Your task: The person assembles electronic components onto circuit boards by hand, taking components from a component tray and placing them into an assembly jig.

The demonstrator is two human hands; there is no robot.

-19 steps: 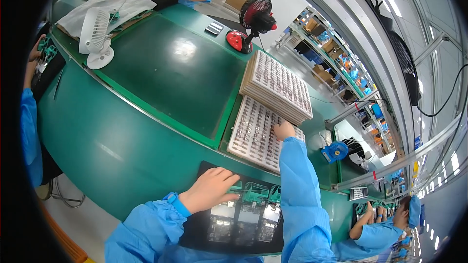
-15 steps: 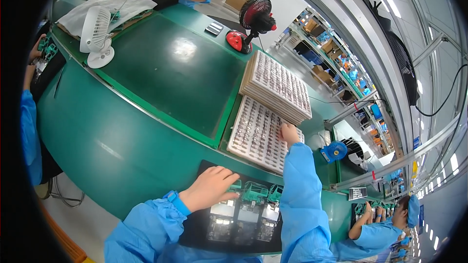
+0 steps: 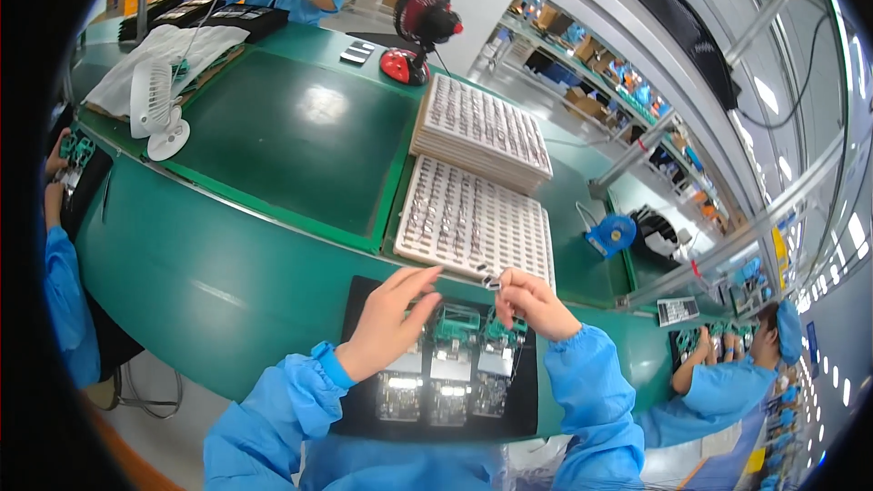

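Note:
My right hand [image 3: 536,304] is above the right side of a black mat [image 3: 364,418], thumb and forefinger pinched on a small silvery and dark metal part [image 3: 492,282]. Held over the mat's left side, my left hand [image 3: 389,320] has its fingers stretched apart and nothing in them. Beneath the hands, several circuit boards [image 3: 448,403] lie side by side on the mat, with green plastic pieces [image 3: 456,320] at their far ends. Just beyond stands a white tray [image 3: 523,235], its left part filled with rows of small metal parts and its right part showing bare slots.
Behind the tray rises a stack of filled trays [image 3: 486,132]. A red and black fan [image 3: 421,29], a white fan [image 3: 156,109] and a blue fan [image 3: 611,235] stand around the green table [image 3: 200,255]. Co-workers sit left, right and across. A metal frame [image 3: 677,264] runs along the right.
My right hand has come back from the tray to above the mat, pinching a small metal part. My left hand stays open over the boards. The whole view has shifted slightly.

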